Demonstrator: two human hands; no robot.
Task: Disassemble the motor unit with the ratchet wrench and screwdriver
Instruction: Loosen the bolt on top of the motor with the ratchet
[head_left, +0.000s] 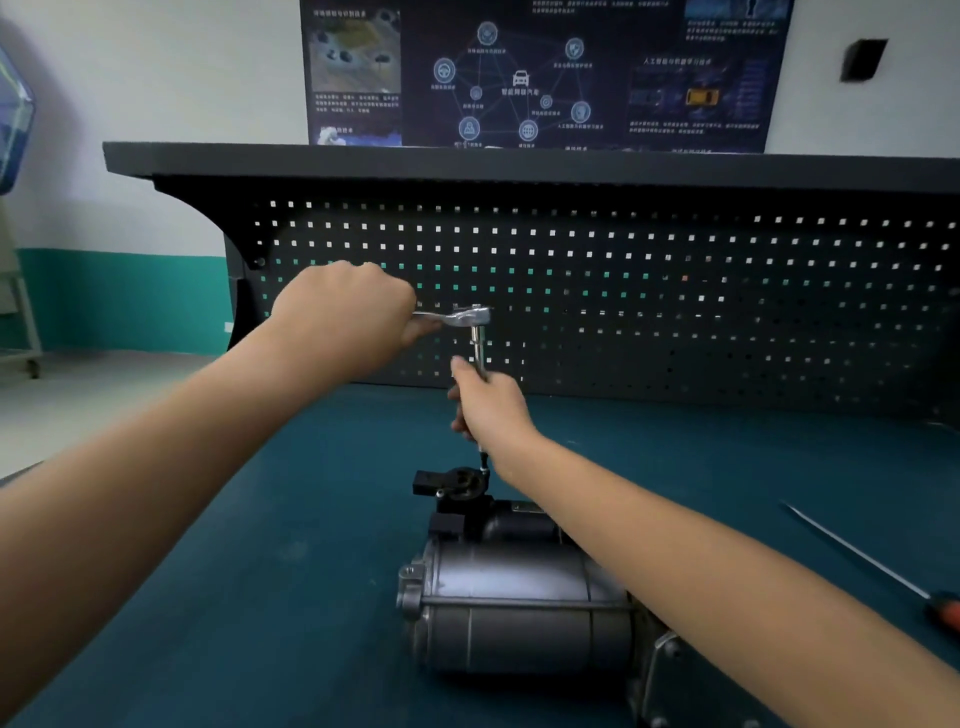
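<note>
- On the teal bench top (260, 571), in the head view, the motor unit (519, 597) lies on its side just in front of you. Its grey body is nearest, and a black fitting (457, 483) sits at the far end.
- Your left hand (343, 306) is a full fist round the handle of the ratchet wrench (460, 316). The wrench is held level, well above the motor, with its head pointing right.
- Your right hand (488, 400) has its fingers wrapped round the long extension bar (480, 345), which drops from the ratchet head to the right edge of the black fitting.
- The bar's tip is too small to show whether it is fully seated on a fastener.
- The screwdriver (883, 571) lies on the mat well apart to your right with nobody touching it. Its orange handle is at the frame's edge.
- Behind the bench stands a dark pegboard (675, 286).
- Risk 1: the bar is long, so a sideways pull from your left hand could tilt it. That could make the tip slip off and round the fastener.
- Risk 2: neither hand is on the motor, and nothing visible clamps it. A stiff fastener could therefore roll or slide the round body across the mat.
- Risk 3: if the tip lets go suddenly, your left fist is likely to swing toward the pegboard.
- Risk 4: your right forearm crosses low over the housing, so a slip could knock it against the motor.
</note>
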